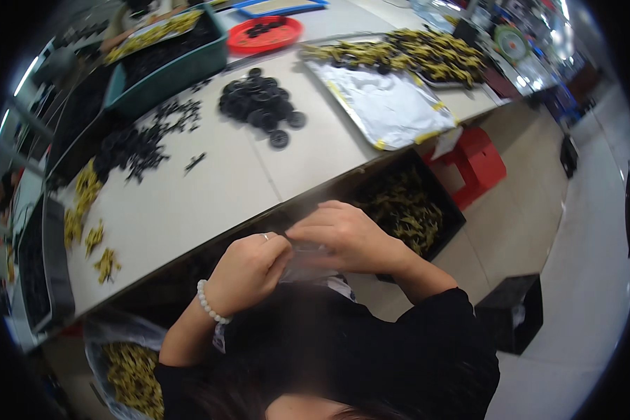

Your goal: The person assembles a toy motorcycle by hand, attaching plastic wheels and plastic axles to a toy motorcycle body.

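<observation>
My left hand (pixel 250 269), with a white bead bracelet and a ring, is closed, its fingers curled inward just off the table's near edge. Close against it, my right hand (pixel 350 238) has bent fingers that reach toward the left fingertips, and its lower fingers are blurred. Whatever lies between the fingertips is too small and smeared to make out. On the table beyond sit a pile of round black wheels (pixel 257 101), a scatter of small black parts (pixel 136 147) and a lone black part (pixel 195 162). Several yellow-and-black pieces (pixel 106 264) lie at the left.
A green bin (pixel 168 77) and a red tray (pixel 264 35) stand at the back. A foil-covered board (pixel 381 105) lies at the right, below heaped yellow-and-black pieces (pixel 434 56). Under the table edge are a black crate (pixel 455 220), a red stool (pixel 479 164) and a plastic-lined bag (pixel 94 336).
</observation>
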Motion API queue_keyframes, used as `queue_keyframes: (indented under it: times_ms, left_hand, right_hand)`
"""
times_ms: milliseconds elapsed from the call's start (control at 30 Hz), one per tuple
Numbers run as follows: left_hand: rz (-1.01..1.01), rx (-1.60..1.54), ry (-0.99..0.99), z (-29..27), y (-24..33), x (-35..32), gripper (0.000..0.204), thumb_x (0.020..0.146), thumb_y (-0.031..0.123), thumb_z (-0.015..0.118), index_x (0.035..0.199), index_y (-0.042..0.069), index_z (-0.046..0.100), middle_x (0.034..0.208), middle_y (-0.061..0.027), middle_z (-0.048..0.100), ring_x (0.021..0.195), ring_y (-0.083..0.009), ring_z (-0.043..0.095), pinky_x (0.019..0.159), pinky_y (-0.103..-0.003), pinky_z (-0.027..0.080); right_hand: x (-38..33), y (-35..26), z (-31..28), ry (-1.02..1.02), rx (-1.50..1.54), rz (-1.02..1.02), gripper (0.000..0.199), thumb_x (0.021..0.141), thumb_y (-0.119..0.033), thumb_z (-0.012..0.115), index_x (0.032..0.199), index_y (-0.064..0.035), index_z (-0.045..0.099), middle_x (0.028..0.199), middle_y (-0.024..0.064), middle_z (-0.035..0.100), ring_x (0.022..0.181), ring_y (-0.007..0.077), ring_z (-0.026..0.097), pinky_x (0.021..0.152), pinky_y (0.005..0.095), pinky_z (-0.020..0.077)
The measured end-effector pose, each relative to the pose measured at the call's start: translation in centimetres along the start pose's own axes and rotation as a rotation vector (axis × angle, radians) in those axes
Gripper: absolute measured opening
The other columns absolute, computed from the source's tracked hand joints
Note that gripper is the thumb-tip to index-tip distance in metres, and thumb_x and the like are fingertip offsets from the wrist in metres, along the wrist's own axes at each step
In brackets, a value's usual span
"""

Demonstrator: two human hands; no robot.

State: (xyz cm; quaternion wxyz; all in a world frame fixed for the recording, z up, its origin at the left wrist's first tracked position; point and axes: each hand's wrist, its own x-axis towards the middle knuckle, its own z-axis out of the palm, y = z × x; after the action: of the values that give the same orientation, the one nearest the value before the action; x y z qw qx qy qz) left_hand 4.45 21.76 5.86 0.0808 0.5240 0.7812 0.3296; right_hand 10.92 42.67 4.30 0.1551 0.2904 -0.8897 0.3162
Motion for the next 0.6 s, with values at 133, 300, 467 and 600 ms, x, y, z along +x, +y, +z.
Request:
queue_keyframes:
  times_ms: [133,300,467,600]
  left_hand:
    - [0.085,-0.075,-0.074,2.8,-0.2,4.4,0.004,0.084,0.005,0.062,0.084,0.003,0.06,0.075,-0.0125,0.061,0.069,-0.0304,0.062,0.063,-0.038,0.049]
    - [0.231,-0.025,-0.227,5.6,0.5,9.4,0.009,0.088,0.011,0.06,0.087,0.002,0.059,0.075,-0.0142,0.062,0.072,-0.033,0.062,0.064,-0.041,0.049]
    - [0.139,-0.111,-0.142,7.8,2.0,13.5,0.026,0.089,0.011,0.061,0.113,0.002,0.058,0.079,-0.0141,0.064,0.069,-0.0302,0.063,0.063,-0.037,0.05]
    - [0.11,-0.139,-0.006,8.9,1.8,14.4,0.055,0.087,0.011,0.065,0.137,0.002,0.045,0.084,-0.0127,0.066,0.066,-0.0241,0.063,0.063,-0.033,0.05]
  right_hand:
    - [-4.3,1.7,-1.1,0.067,0.017,0.227,0.024,0.071,-0.01,0.075,0.094,-0.0056,0.069,0.087,0.0071,0.069,0.08,0.0252,0.065,0.076,0.0353,0.0499]
    - [-8.0,3.4,-3.6,0.082,0.209,0.528,0.014,0.074,-0.003,0.073,0.088,-0.0038,0.069,0.084,0.0089,0.069,0.076,0.0235,0.066,0.068,0.0313,0.0509]
    - [-11.2,6.4,-6.4,0.286,0.483,0.866,0.008,0.085,-0.008,0.069,0.09,-0.0027,0.066,0.079,-0.002,0.064,0.074,0.005,0.056,0.066,0.0224,0.0442]
    - [-16.1,11.9,-9.9,0.433,0.525,0.905,0.012,0.086,-0.012,0.069,0.092,-0.0019,0.066,0.086,-0.0006,0.065,0.078,0.0053,0.058,0.07,0.0222,0.047]
